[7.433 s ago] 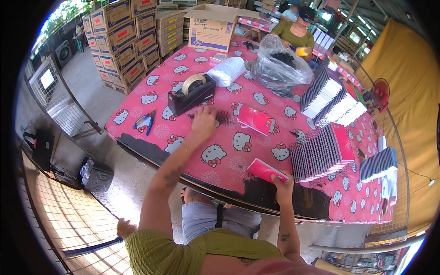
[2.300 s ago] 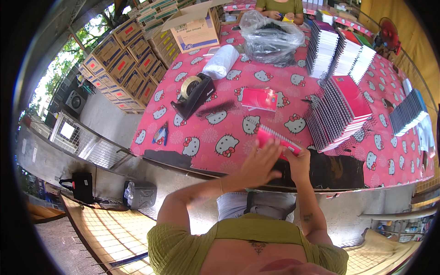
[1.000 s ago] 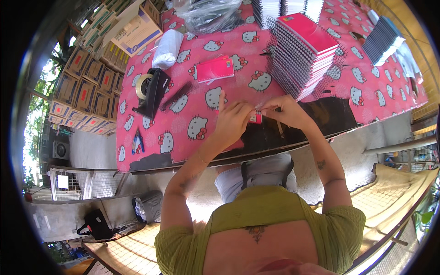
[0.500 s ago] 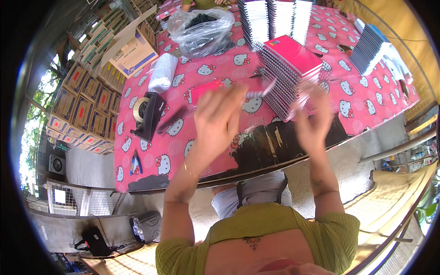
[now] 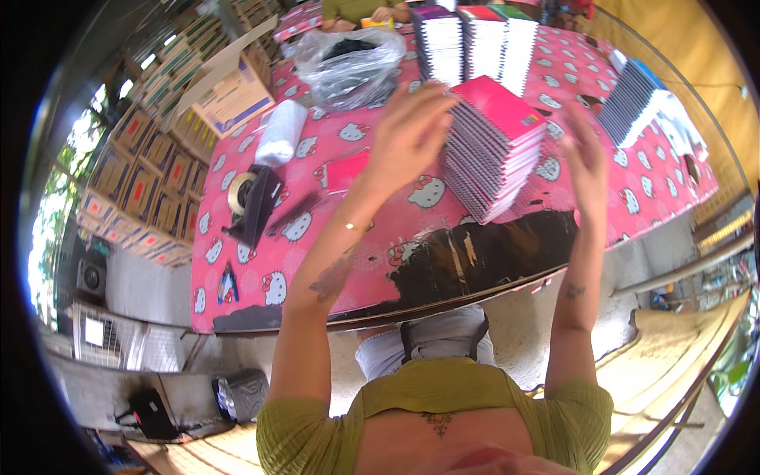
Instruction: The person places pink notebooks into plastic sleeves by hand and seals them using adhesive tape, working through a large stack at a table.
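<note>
A tall stack of pink-covered spiral notebooks [image 5: 497, 146] stands near the table's front edge, its dark coil bindings facing left. My left hand [image 5: 410, 131] is at the upper left side of the stack, fingers stretched out and slightly blurred, with nothing visible in it. To the right of the stack, my right hand [image 5: 584, 158] is raised with its fingers apart, holding nothing. Flat pink cards or covers [image 5: 347, 170] lie on the table left of my left forearm.
On the left stand a black tape dispenser [image 5: 255, 204], a white plastic roll [image 5: 283, 132] and a small cutting tool [image 5: 228, 283]. Behind are a clear bag of black items [image 5: 348, 71] and notebook stacks [image 5: 475, 47]. Dark-coiled notebooks [image 5: 629, 103] lie right. Another person sits opposite.
My left hand has moved forward to the stack, and my right hand has moved right, off its side. The top notebook's coloured label now lies at the right instead of the upper left.
</note>
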Motion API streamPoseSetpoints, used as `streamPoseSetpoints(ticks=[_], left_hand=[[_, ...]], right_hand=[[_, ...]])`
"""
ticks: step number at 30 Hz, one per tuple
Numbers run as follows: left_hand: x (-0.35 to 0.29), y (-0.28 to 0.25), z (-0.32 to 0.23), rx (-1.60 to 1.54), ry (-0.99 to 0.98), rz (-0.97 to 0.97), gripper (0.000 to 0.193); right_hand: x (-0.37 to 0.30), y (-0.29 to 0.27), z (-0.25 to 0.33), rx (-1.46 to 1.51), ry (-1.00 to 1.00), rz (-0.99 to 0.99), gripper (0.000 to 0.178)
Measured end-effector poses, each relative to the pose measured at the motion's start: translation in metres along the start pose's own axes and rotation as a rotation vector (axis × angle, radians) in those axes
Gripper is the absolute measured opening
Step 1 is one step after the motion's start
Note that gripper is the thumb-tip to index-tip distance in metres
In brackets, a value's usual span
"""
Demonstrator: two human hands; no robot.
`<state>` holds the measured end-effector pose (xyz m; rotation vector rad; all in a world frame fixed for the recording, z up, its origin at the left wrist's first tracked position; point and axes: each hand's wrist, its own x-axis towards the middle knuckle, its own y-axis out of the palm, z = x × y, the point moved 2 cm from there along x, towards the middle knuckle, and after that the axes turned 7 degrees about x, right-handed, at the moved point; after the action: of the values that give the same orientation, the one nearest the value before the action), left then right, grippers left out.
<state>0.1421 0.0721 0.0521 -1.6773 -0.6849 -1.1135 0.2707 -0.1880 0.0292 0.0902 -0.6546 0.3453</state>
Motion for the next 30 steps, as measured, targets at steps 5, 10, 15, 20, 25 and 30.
streamPoseSetpoints(ticks=[5,10,15,20,25,30], left_hand=[[-0.137,-0.064,0.104,0.321,-0.303,0.495,0.027],[-0.204,-0.064,0.117,0.518,-0.103,0.453,0.029],[-0.153,-0.062,0.027,0.383,-0.146,0.402,0.040],[-0.169,-0.046,-0.042,0.317,-0.168,0.341,0.040],[-0.241,-0.128,0.098,0.677,-0.747,0.289,0.040],[-0.266,-0.148,0.134,1.013,-0.403,0.427,0.028]], right_hand=[[-0.083,-0.018,0.028,-0.039,-0.438,-0.205,0.025],[-0.117,0.094,0.026,0.174,-0.101,0.436,0.025],[-0.134,0.147,-0.019,-0.033,-0.137,0.282,0.052],[-0.175,0.160,-0.090,0.196,0.346,0.348,0.049],[-0.175,0.162,-0.094,0.279,0.527,0.467,0.023],[-0.168,0.168,-0.091,0.408,0.582,0.469,0.020]])
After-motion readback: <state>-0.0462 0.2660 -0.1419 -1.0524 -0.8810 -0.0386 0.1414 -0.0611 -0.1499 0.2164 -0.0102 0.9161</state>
